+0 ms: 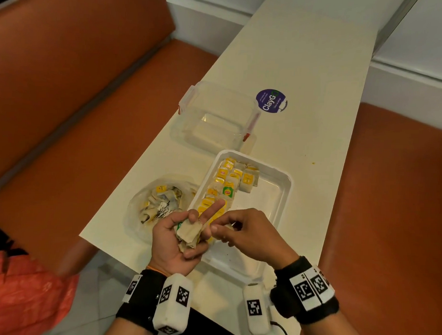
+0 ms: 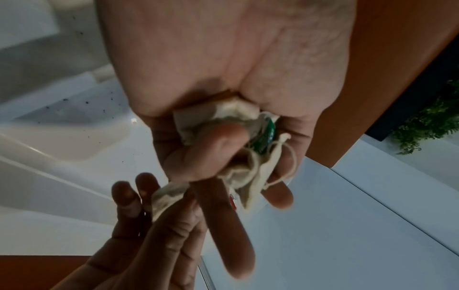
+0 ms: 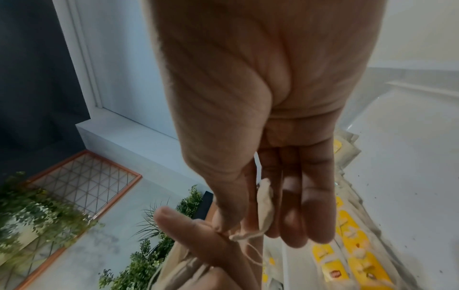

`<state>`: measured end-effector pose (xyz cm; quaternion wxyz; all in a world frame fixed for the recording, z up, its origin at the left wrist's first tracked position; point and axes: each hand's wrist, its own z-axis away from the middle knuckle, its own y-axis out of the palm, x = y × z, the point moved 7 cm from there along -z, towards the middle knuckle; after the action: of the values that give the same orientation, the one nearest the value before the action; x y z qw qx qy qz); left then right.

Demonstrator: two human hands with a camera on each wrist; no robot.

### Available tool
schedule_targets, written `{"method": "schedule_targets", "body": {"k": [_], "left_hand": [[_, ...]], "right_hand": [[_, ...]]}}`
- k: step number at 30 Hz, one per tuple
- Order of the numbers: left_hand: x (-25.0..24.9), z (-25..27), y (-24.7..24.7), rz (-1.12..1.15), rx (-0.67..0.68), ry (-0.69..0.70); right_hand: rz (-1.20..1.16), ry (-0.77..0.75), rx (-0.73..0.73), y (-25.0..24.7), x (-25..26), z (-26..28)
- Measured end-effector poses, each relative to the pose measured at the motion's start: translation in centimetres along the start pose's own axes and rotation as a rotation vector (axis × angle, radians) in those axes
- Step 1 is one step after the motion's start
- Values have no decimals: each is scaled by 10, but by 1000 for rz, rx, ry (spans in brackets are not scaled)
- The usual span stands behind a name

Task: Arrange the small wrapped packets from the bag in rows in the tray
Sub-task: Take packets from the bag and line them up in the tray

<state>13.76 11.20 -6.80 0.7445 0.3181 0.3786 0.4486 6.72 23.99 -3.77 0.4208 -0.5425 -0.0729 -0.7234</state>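
Observation:
A white tray (image 1: 262, 202) lies on the table, with rows of yellow-labelled packets (image 1: 229, 182) along its left side. To its left sits a clear plastic bag (image 1: 138, 209) of loose packets. My left hand (image 1: 171, 237) hovers over the tray's near left corner and grips a bunch of beige packets (image 1: 190, 232), its index finger pointing out. My right hand (image 1: 247, 231) meets it and pinches one packet (image 3: 265, 208) between thumb and fingers. The left wrist view shows the bunch (image 2: 223, 119) in my left palm and the pinched packet (image 2: 168, 196) beside it.
A clear lidded container (image 1: 216, 117) with red clips stands behind the tray, and a purple round sticker (image 1: 271, 101) is stuck to the table beyond it. Orange benches flank the narrow table. A red bag (image 1: 22, 293) lies at the lower left.

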Motion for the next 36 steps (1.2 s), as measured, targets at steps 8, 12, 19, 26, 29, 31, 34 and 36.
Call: {"method": "schedule_targets", "body": {"k": [8, 12, 19, 26, 29, 31, 34, 36], "left_hand": [[1, 7, 5, -63, 224, -63], [1, 10, 3, -77, 287, -76], [-5, 13, -11, -52, 295, -72], [-11, 17, -21, -215, 136, -32], [-8, 15, -25, -242, 38, -38], [-7, 14, -28, -246, -21, -42], [-6, 14, -31, -258, -67, -51], [-6, 14, -32, -296, -98, -51]], "right_hand": [[-127, 18, 176, 14, 5, 0], [-154, 36, 260, 16, 9, 2], [-110, 63, 59, -26, 9, 6], [-345, -6, -54, -60, 18, 14], [-436, -30, -83, -64, 24, 15], [-493, -44, -89, -63, 29, 15], [-588, -60, -79, -59, 33, 13], [-622, -71, -92, -59, 35, 11]]}}
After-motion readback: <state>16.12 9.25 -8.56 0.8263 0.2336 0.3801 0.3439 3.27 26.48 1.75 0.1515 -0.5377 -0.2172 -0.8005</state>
